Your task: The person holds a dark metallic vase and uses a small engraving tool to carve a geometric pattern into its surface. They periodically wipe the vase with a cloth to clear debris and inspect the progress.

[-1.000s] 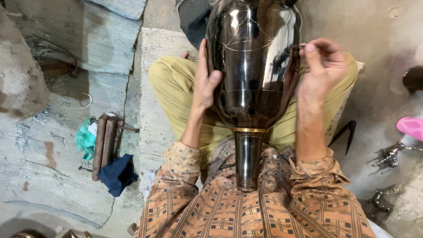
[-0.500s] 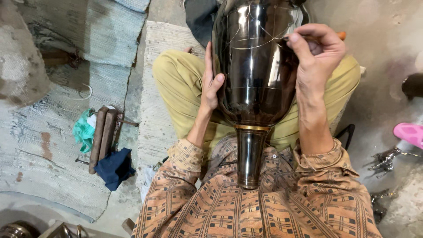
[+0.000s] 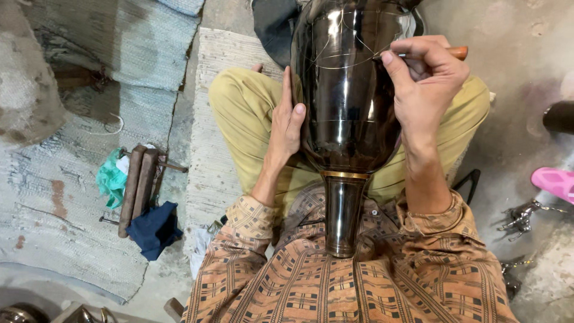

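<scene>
A large dark glossy metal vase (image 3: 347, 96) lies across my lap, its narrow neck (image 3: 342, 215) pointing at my chest. Thin scratched lines cross its body. My left hand (image 3: 287, 122) lies flat against the vase's left side, fingers together. My right hand (image 3: 427, 81) rests on the vase's upper right side and pinches a thin engraving tool with a brown wooden handle (image 3: 457, 52), its tip touching the surface. I sit cross-legged in olive trousers and a patterned orange shirt.
A pale woven mat (image 3: 209, 137) lies under me. To the left are two wooden-handled tools (image 3: 137, 188), a green cloth (image 3: 110, 179) and a dark blue cloth (image 3: 154, 230). A pink sandal (image 3: 553, 182) and metal pieces (image 3: 523, 215) sit at right.
My right hand has moved from the vase's right edge onto its upper surface and now presses the tool tip to it. My left hand stays against the left side.
</scene>
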